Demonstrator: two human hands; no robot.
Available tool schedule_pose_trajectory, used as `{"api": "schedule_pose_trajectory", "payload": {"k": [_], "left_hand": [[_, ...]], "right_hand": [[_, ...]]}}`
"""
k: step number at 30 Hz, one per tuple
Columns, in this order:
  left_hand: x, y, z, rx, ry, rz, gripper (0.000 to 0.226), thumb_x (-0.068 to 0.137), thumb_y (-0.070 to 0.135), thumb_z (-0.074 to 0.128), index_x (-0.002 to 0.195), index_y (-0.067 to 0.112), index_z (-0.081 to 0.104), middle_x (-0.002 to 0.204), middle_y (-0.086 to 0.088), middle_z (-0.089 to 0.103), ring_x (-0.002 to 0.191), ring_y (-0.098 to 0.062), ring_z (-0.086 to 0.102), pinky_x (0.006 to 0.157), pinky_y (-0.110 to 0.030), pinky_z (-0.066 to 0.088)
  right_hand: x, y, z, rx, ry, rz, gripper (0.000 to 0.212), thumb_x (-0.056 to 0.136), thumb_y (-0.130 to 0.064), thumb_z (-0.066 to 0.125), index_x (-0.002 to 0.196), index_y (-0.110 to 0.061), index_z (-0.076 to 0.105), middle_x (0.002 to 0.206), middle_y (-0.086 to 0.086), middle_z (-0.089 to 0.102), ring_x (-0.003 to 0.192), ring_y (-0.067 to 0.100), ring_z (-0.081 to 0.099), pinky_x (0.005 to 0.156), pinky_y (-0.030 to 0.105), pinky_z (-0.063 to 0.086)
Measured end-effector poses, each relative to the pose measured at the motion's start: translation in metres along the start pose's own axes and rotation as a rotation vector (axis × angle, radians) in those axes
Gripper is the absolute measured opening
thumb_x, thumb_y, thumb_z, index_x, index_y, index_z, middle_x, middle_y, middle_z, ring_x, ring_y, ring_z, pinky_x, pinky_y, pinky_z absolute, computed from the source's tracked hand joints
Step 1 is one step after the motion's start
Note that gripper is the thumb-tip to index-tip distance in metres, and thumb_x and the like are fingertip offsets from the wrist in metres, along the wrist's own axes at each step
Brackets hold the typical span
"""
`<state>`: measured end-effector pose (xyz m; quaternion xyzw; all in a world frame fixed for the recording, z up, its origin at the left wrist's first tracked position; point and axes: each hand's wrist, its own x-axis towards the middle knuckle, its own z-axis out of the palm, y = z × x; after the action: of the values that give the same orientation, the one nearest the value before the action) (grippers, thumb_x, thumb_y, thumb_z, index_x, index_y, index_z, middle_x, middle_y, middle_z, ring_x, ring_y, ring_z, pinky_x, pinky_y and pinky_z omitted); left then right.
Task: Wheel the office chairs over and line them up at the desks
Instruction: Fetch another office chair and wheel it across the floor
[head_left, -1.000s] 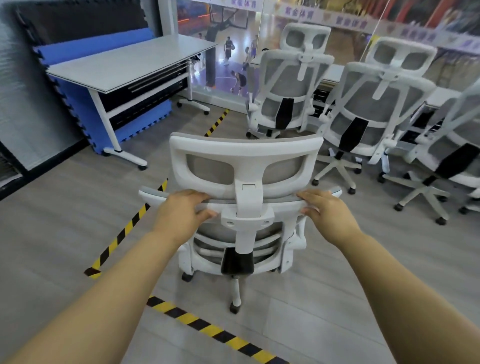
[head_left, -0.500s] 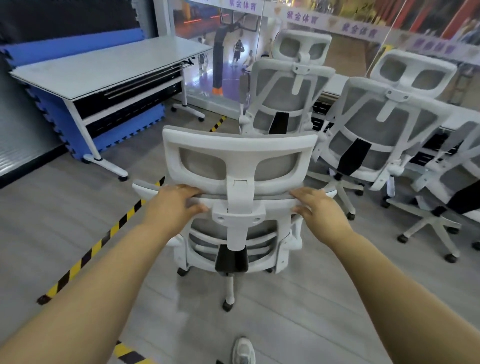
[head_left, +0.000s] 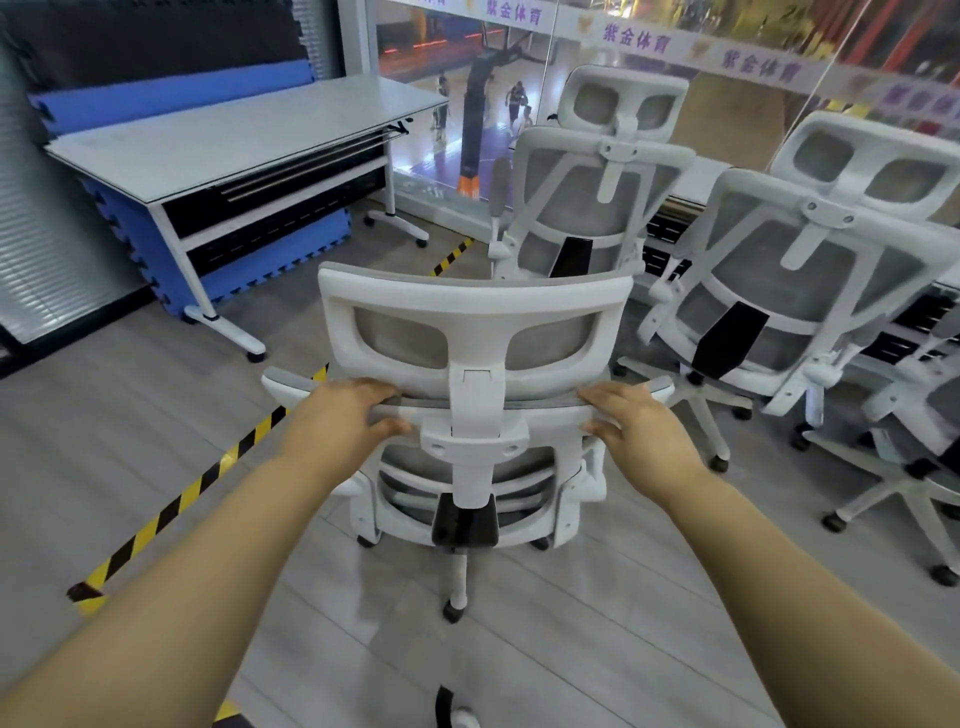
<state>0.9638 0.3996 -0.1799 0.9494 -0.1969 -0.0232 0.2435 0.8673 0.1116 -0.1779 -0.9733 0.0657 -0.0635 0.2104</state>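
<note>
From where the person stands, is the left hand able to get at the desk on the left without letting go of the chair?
Probably not. The left hand grips the top rail of the chair being pushed, and the desk stands well beyond it across open floor and the striped tape. Nothing blocks the way; it just looks too far.

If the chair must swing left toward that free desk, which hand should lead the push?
Probably the right hand: it grips the chair on the side away from the desk, so pushing there turns it left. The left hand pivots.

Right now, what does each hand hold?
Left hand: grips the top rail of the white office chair.
Right hand: grips the same rail.
</note>
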Motion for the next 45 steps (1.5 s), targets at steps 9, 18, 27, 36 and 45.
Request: {"api": "schedule_pose_trajectory", "payload": {"k": [9,18,27,36,45], "left_hand": [[-0.005,-0.007,0.003,0.062,0.015,0.018,0.036,0.084,0.043,0.061,0.117,0.028,0.060,0.115,0.007,0.062,0.107,-0.019,0.052,0.083,-0.033,0.046],[-0.035,-0.003,-0.024,0.185,-0.075,-0.044,0.042,0.086,0.041,0.059,0.126,0.031,0.051,0.127,0.008,0.051,0.099,-0.014,0.053,0.084,-0.037,0.049],[-0.170,-0.034,-0.074,0.301,-0.162,-0.250,0.051,0.084,0.055,0.055,0.130,0.031,0.048,0.128,0.003,0.054,0.110,-0.019,0.053,0.084,-0.033,0.047],[-0.375,-0.093,-0.108,0.233,-0.140,-0.548,0.045,0.084,0.056,0.055,0.123,0.033,0.051,0.124,0.005,0.054,0.111,-0.019,0.051,0.080,-0.033,0.042],[-0.541,-0.161,-0.158,0.179,-0.007,-0.875,0.047,0.084,0.054,0.057,0.125,0.032,0.051,0.126,0.007,0.056,0.114,-0.018,0.052,0.087,-0.031,0.040]], "right_hand": [[0.001,-0.002,-0.001,-0.069,-0.044,-0.010,0.038,0.092,-0.019,0.055,0.130,-0.018,0.053,0.134,-0.002,0.051,0.123,0.024,0.044,0.109,0.045,0.031],[-0.005,-0.031,-0.039,-0.296,-0.284,0.040,0.048,0.091,-0.037,0.053,0.137,-0.026,0.041,0.140,-0.001,0.042,0.124,0.021,0.042,0.092,0.038,0.043],[-0.085,-0.101,-0.044,-0.356,-0.376,0.024,0.056,0.086,-0.051,0.055,0.135,-0.025,0.043,0.133,0.001,0.052,0.118,0.022,0.049,0.092,0.038,0.044],[-0.188,-0.231,0.019,-0.380,-0.592,-0.282,0.050,0.087,-0.048,0.056,0.129,-0.023,0.048,0.124,0.000,0.056,0.112,0.023,0.051,0.092,0.038,0.044],[-0.236,-0.399,0.096,-0.409,-0.717,-0.639,0.057,0.088,-0.045,0.056,0.139,-0.028,0.037,0.137,-0.004,0.049,0.121,0.019,0.048,0.099,0.034,0.042]]}}
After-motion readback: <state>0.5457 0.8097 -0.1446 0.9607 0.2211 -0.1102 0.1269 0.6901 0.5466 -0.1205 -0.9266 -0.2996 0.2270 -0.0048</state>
